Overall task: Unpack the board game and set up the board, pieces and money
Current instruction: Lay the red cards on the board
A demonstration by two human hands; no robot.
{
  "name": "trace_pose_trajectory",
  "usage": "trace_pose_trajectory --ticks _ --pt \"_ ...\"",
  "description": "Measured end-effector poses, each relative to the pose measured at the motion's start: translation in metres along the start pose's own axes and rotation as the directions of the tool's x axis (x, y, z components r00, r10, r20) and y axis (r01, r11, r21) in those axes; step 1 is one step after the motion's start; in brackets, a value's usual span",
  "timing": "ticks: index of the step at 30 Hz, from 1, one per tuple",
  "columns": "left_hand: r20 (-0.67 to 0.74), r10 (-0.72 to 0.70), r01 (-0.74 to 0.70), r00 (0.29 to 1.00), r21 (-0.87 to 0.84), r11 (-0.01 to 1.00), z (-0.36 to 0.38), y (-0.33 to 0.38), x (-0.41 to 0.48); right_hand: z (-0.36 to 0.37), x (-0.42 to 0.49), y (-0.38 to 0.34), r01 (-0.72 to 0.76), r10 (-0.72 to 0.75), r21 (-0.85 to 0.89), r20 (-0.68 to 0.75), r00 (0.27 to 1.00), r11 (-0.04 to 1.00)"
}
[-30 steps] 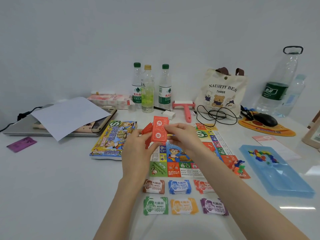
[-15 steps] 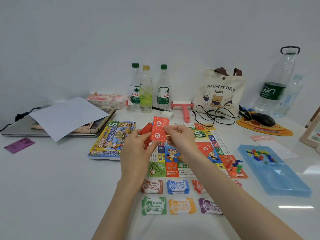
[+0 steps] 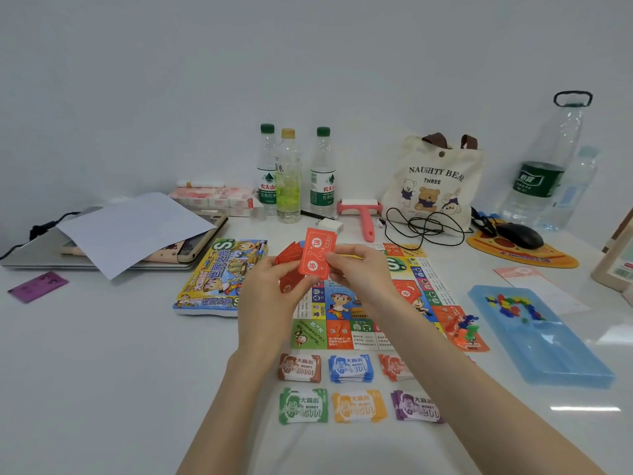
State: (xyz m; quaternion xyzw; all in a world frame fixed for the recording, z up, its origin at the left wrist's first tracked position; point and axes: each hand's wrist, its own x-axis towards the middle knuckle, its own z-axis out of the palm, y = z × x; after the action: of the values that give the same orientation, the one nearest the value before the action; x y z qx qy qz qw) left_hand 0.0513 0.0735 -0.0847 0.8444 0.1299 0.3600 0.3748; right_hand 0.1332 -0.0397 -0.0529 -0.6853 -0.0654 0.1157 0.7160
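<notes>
You have bare tabletop [image 3: 102, 371] on your left, nearer than the game package [image 3: 219, 279]. The blue tray [image 3: 555, 358] blocks your right; bottles [image 3: 287, 176] and a tote bag [image 3: 431, 180] line the far edge.

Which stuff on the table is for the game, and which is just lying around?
For the game:
colourful paper game board
red paper cards
six piles of paper money
small plastic playing pieces
bright cartoon game box

Just lying about:
three clear plastic bottles
cream bear tote bag
pink lint roller
black computer mouse
</notes>
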Motion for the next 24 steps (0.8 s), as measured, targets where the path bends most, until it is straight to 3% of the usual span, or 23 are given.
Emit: trace_pose_trajectory --ticks 8,10,12,14,15,17,19,21,24 --pt "0.071 -0.284 0.291 0.956 -0.339 0.895 -0.003 -0.001 0.008 -0.004 -0.005 -0.003 -0.016 0.013 0.037 0.089 0.996 0.999" --pt "0.069 -0.317 0.322 0.946 -0.337 0.885 -0.005 -0.002 0.009 -0.005 -0.008 -0.003 0.035 -0.033 -0.017 0.103 0.994 0.999" --pt "0.06 -0.321 0.323 0.945 -0.306 0.895 -0.007 -0.003 0.01 -0.008 -0.008 -0.003 0.185 -0.171 -0.177 0.094 0.981 0.967" --pt "0.073 -0.302 0.311 0.951 -0.248 0.918 -0.01 -0.002 0.01 -0.014 -0.008 -0.001 0.418 -0.394 -0.436 0.151 0.907 0.797" --pt "0.081 -0.286 0.297 0.955 -0.216 0.93 -0.012 -0.002 0.01 -0.017 -0.006 -0.001 0.527 -0.487 -0.56 0.235 0.841 0.639" --pt "0.095 -0.259 0.272 0.961 -0.158 0.949 -0.015 -0.002 0.01 -0.022 -0.002 -0.004 0.633 -0.547 -0.715 0.417 0.726 0.295" --pt "0.115 -0.238 0.252 0.964 -0.122 0.96 -0.016 -0.002 0.011 -0.024 0.002 -0.008 0.653 -0.557 -0.755 0.515 0.652 0.066" --pt "0.138 -0.221 0.235 0.966 -0.098 0.967 -0.017 -0.001 0.011 -0.023 0.005 -0.011 0.666 -0.583 -0.739 0.585 0.563 -0.098" --pt "0.158 -0.206 0.223 0.966 -0.097 0.97 -0.018 0.0 0.011 -0.023 0.01 -0.014 0.677 -0.588 -0.704 0.646 0.487 -0.214"
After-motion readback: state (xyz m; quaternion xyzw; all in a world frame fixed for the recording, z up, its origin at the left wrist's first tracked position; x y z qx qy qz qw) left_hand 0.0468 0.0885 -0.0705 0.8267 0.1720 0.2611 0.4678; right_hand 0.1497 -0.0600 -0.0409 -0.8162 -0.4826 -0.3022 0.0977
